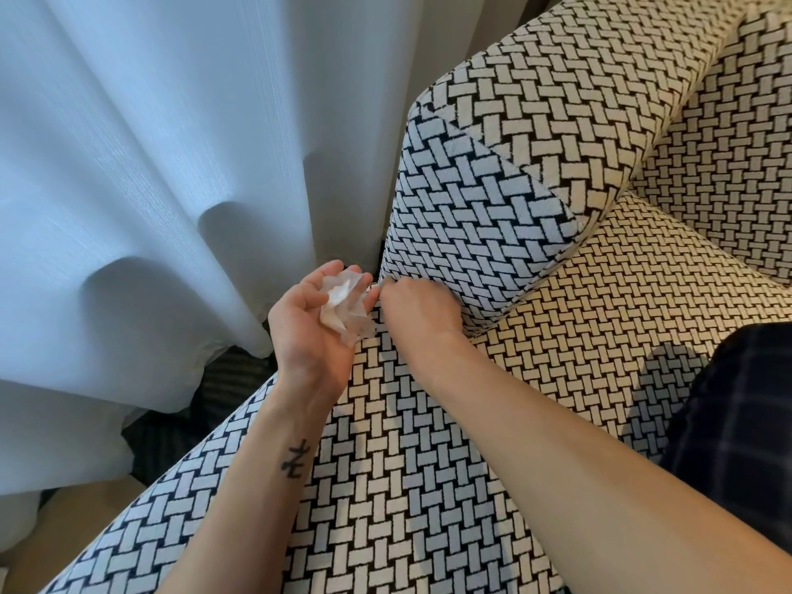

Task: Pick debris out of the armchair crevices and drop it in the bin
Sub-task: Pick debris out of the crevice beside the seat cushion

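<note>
Debris already gathered, a crumpled wad of clear and whitish wrapper film (345,304), lies in the cupped palm of the left hand (315,319), fingers curled loosely up around it, just off the outer front edge of the black-and-cream basket-weave upholstered armchair (385,486). The right hand (418,306) sits immediately beside it, touching or nearly so, knuckles up, its fingertips drawn together as if pinching something small where the front corner of the armrest meets the seat cushion. Whether a scrap is actually between those fingertips cannot be told; they are turned away and partly masked by the wrapper. The crevice runs from this front corner back along the armrest's foot toward the chair's rear, so further picking lies away from the person and to the right, nearer the right hand. No bin is in view. Folds of pale sheer curtain (150,186) hang just beside the armrest's outer side, hiding the floor there; a dark checked garment (737,422) is cut off at the right edge.
</note>
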A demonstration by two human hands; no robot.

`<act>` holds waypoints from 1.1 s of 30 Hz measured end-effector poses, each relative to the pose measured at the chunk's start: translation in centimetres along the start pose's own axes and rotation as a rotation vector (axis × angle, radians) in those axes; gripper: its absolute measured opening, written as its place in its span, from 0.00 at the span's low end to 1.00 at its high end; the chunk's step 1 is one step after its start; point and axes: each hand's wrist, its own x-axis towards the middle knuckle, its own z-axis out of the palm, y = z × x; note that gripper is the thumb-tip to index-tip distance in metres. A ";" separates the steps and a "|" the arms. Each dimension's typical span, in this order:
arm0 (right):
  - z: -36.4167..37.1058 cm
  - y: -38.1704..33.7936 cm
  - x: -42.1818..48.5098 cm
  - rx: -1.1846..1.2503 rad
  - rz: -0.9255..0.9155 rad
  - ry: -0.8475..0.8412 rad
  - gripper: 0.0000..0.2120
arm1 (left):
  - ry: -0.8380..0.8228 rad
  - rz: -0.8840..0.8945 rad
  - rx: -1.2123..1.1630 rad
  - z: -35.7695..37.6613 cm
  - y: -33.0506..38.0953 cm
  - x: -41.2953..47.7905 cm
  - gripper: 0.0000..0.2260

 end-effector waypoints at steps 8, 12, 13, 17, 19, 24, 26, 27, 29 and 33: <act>0.5 1.2 -2.6 0.004 -0.137 0.173 0.18 | -0.025 0.000 0.174 -0.1 0.0 0.0 0.24; 1.5 2.8 -4.4 0.173 -0.119 0.301 0.18 | -0.066 0.023 0.262 -0.2 -0.2 0.0 0.24; 1.8 3.2 -4.9 0.218 -0.108 0.337 0.16 | -0.069 0.033 0.283 -0.2 -0.2 0.0 0.25; 2.2 4.4 -5.9 0.605 -0.015 0.424 0.10 | -0.054 0.074 0.432 -0.1 -0.8 -0.4 0.22; 1.5 4.2 -6.2 0.861 0.038 0.395 0.11 | -0.098 0.067 0.497 0.0 -1.1 -0.7 0.23; -0.7 3.0 -6.4 1.437 0.148 0.199 0.13 | -0.231 0.015 0.553 0.1 -1.4 -1.0 0.18; -1.2 2.4 -6.2 1.490 0.133 0.182 0.12 | -0.240 0.003 0.498 0.3 -1.4 -1.1 0.18; -1.3 2.1 -6.2 1.488 0.128 0.172 0.11 | -0.244 -0.016 0.446 0.5 -1.3 -1.3 0.19; -1.3 1.5 -6.1 1.442 0.114 0.157 0.10 | -0.243 -0.071 0.317 0.7 -1.1 -1.5 0.22; -0.6 1.0 -6.0 1.234 0.078 0.167 0.07 | -0.241 -0.076 0.265 0.7 -0.8 -2.0 0.25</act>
